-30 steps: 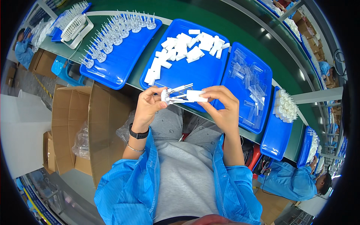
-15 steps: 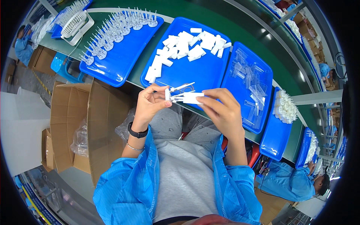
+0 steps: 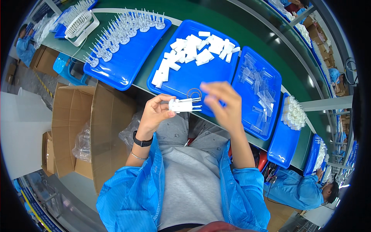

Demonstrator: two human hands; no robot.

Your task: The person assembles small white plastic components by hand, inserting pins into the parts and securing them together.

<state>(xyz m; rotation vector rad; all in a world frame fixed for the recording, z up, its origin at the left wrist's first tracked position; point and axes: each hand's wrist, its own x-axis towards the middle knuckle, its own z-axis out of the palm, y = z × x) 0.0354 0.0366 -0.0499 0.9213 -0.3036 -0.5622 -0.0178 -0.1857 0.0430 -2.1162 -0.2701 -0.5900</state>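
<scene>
My left hand (image 3: 155, 112) is closed on the disc end of a white pronged part (image 3: 174, 105), which lies sideways with its thin prongs pointing right. A white rectangular block (image 3: 184, 106) sits among those prongs. Apart from it, to the right, my right hand (image 3: 224, 102) is somewhat blurred, its fingers off the thumb and nothing visible in them. It hovers over the near right edge of the middle blue tray (image 3: 189, 82), which holds a pile of white blocks (image 3: 190, 47). A thin brown ring (image 3: 194, 89) lies near that tray's front edge.
The left blue tray (image 3: 116, 73) carries rows of upright white pronged parts (image 3: 123, 33). Clear plastic pieces (image 3: 257, 79) fill the tray on the right; another tray beyond holds clustered white parts (image 3: 293, 112). A small fan (image 3: 82, 27) stands far left. An open cardboard box (image 3: 71, 123) is beside me.
The block has gone further left among the prongs, up against the disc. My right hand has let go of it and moved right, while my left hand keeps its grip.
</scene>
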